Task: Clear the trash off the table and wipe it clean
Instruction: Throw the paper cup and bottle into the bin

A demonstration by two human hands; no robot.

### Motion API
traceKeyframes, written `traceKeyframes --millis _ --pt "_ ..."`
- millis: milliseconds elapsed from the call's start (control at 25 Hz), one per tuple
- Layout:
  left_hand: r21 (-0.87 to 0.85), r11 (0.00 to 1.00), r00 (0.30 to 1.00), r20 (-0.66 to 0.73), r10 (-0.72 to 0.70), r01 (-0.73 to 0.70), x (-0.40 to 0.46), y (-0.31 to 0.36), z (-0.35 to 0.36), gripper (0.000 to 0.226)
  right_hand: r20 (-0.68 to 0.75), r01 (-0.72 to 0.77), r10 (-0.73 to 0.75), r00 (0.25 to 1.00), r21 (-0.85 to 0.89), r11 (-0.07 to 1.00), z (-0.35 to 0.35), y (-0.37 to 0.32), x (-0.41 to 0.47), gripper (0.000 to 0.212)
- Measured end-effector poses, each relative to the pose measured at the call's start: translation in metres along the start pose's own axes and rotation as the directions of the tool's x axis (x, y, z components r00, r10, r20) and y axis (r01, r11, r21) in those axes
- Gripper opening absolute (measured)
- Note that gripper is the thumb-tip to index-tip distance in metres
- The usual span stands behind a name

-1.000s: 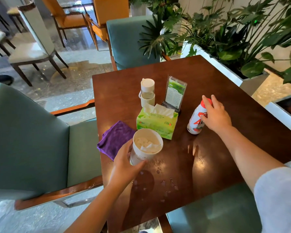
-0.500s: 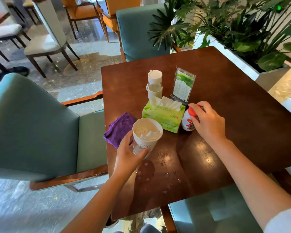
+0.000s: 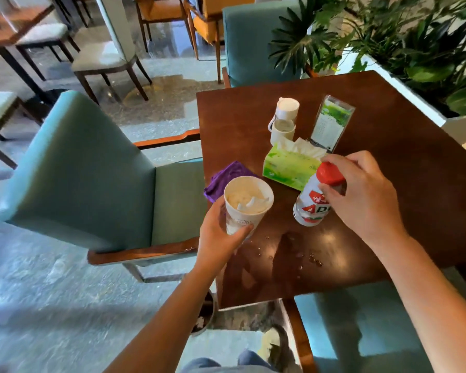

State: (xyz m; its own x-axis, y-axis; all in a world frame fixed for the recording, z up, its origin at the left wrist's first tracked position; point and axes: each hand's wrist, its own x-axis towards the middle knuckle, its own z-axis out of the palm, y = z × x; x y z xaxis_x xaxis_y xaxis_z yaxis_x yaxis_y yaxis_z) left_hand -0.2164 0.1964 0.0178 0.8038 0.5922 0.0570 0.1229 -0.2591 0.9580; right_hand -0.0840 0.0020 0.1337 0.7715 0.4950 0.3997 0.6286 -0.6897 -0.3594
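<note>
Two held containers: cup (image 3: 244, 208) of seemingly crumpled tissue, red-capped bottle (image 3: 311, 204).

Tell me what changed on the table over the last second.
The right hand took hold of the bottle below its red cap and drew it nearer, tilted. The left hand lifted the paper cup toward the table's near edge. Purple cloth, tissue box and spilled drops stayed.

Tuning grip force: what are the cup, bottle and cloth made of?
Cup: looks like white paper, matte, crumpled tissue inside.
Bottle: likely plastic, glossy printed label, smooth red cap.
Cloth: purple, soft and fuzzy with folds, probably microfiber.
Left hand grips the cup, right hand the bottle.
</note>
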Motion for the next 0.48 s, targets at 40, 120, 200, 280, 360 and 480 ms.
traceKeyframes --millis 40,120,200,280,360,480 --pt "-0.004 1.0 1.0 0.005 0.006 -0.006 -0.006 -0.005 -0.014 0.073 0.006 0.014 -0.014 1.0 0.019 1.0 0.001 -0.017 -0.009 0.045" --pt "-0.015 1.0 1.0 0.01 -0.001 0.001 -0.022 -0.018 -0.046 0.072 0.019 0.021 -0.023 1.0 0.067 0.998 0.009 -0.052 -0.029 0.045" --pt "-0.008 1.0 1.0 0.018 -0.017 0.017 -0.041 -0.035 -0.081 0.074 0.017 0.015 -0.018 1.0 0.136 0.991 0.024 -0.089 -0.053 0.046" --pt "0.002 1.0 0.999 0.048 -0.023 0.022 -0.059 -0.055 -0.117 0.076 0.01 0.0 -0.002 1.0 0.215 0.977 0.044 -0.124 -0.08 0.046" --pt "0.031 0.999 0.997 0.056 -0.043 0.041 -0.077 -0.077 -0.153 0.073 0.025 -0.009 0.003 1.0 0.262 0.965 0.068 -0.161 -0.106 0.046" --pt "0.052 0.992 0.992 0.048 -0.119 0.116 -0.1 -0.107 -0.192 0.071 0.073 0.001 -0.021 0.997 0.271 0.963 0.101 -0.206 -0.137 0.047"
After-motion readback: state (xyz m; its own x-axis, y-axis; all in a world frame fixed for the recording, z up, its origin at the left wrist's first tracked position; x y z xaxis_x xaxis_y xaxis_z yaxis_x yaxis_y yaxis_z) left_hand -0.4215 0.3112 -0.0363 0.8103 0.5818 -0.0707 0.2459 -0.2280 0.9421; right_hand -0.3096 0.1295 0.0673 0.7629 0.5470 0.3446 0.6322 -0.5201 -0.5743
